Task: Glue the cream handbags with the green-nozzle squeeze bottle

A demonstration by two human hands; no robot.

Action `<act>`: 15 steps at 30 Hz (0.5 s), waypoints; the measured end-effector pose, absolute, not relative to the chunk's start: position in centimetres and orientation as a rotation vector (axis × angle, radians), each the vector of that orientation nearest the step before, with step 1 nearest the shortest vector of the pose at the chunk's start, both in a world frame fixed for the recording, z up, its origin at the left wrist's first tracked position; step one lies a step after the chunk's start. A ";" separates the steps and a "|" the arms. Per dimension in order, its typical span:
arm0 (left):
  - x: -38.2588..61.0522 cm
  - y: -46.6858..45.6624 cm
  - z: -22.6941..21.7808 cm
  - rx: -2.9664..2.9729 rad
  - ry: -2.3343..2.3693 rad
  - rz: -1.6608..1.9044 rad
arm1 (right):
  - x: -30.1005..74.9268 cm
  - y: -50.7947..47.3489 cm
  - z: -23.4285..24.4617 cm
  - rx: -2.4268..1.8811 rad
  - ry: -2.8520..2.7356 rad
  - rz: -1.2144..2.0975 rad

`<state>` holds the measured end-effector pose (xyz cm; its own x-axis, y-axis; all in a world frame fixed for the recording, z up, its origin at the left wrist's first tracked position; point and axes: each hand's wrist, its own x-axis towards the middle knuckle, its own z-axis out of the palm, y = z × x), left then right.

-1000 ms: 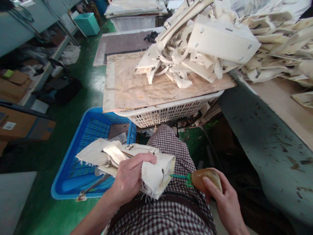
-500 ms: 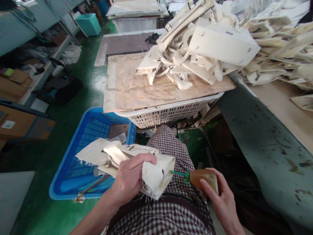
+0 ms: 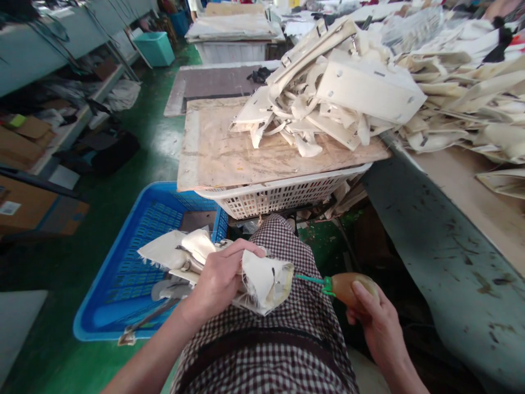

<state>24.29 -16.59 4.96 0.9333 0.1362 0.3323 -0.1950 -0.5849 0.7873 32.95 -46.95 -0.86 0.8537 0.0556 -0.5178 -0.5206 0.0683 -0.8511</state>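
Observation:
My left hand is closed around a cream fabric piece with frayed edges and small metal fittings, held over my checked lap. My right hand grips the brown wooden handle of an awl-like tool. Its green shaft points left, with the tip at the edge of the fabric piece. More of the fabric hangs to the left over the blue crate.
A pile of cream bag parts lies on a wooden board over a white slotted basket. More parts cover the worn grey workbench at right. Shelves and cartons line the left side of the green floor.
The left hand has bunched the fabric piece tighter and lifted it slightly. The tool's tip stays against the fabric's edge. The view has tilted up a little.

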 end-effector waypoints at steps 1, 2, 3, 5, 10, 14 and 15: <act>24.7 -16.4 5.1 2.135 -0.033 0.441 | 33.1 -47.0 -0.9 -1.439 0.395 0.416; 25.2 -16.1 5.3 2.124 -0.031 0.426 | 33.3 -47.0 -0.9 -1.423 0.397 0.388; 25.8 -15.9 5.4 2.113 -0.031 0.412 | 33.3 -47.1 -0.9 -1.402 0.401 0.371; 27.0 -15.2 5.7 2.102 -0.030 0.392 | 33.4 -47.1 -0.8 -1.364 0.398 0.361; 29.8 -13.4 5.5 2.146 -0.109 0.377 | 33.6 -47.2 -1.1 -1.503 0.328 0.333; 31.5 -12.2 4.4 2.213 -0.142 0.406 | 33.7 -47.2 -0.9 -1.669 0.227 0.326; 31.8 -11.9 4.0 2.220 -0.142 0.421 | 33.7 -47.1 -0.7 -1.686 0.208 0.319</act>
<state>31.80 -11.95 3.95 0.9369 0.0420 0.3471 -0.2441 -0.6324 0.7352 33.67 -47.10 -0.71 0.9439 0.0462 -0.3269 -0.3179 -0.1402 -0.9377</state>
